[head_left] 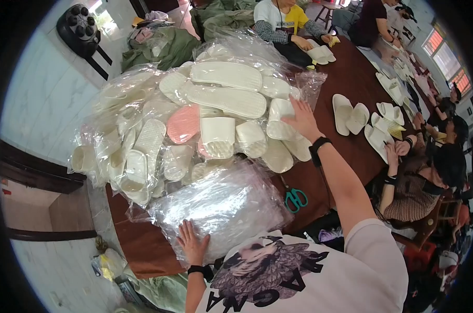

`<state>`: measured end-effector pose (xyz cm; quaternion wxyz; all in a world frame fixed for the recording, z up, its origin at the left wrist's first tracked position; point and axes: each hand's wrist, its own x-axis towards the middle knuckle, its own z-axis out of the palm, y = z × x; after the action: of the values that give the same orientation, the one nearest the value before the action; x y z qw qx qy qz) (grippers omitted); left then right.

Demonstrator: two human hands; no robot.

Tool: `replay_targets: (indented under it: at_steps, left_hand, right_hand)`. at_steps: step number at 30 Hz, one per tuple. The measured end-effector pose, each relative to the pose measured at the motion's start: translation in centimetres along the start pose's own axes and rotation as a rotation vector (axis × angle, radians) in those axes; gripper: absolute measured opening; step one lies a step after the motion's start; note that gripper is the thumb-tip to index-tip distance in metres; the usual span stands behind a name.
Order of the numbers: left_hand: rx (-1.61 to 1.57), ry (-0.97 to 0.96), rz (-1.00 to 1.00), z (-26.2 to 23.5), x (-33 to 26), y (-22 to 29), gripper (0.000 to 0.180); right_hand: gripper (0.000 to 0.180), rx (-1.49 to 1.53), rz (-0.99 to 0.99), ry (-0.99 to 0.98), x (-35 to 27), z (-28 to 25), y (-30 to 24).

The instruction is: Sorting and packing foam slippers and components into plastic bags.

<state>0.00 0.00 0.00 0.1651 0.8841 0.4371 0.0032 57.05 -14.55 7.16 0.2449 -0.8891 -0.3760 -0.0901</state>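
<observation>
My left hand point(192, 243) lies flat with fingers spread on a stack of clear plastic bags point(223, 201) at the near edge of the table. My right hand point(302, 121) reaches forward, fingers extended, resting against a cream slipper point(280, 116) at the right side of a big heap. That heap holds many cream slippers point(226, 75), many of them in clear wrap, and a pink slipper point(183, 124) shows in its middle. Each wrist wears a black band. Beside the bags, below my right forearm, lie teal-handled scissors point(296, 200).
A brown cloth covers the long table point(320, 175). Loose slipper pairs point(349, 115) lie to the right, where a co-worker point(421, 180) sits. Another person point(286, 31) handles slippers at the far side. Green sacks point(161, 49) stand behind the heap.
</observation>
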Motion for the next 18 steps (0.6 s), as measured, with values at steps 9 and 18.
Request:
replay_targets:
  at_steps: [9,18]
  left_hand:
    - [-0.001,0.022,0.01,-0.2,-0.6,0.7,0.091]
    - [-0.058,0.063,0.039,-0.1,-0.8,0.2,0.091]
  right_hand:
    - [0.036,0.731,0.425,-0.087,-2.9,-7.2,3.9]
    - [0.019,1.145,0.568,0.013,-9.0,-15.3,-2.7]
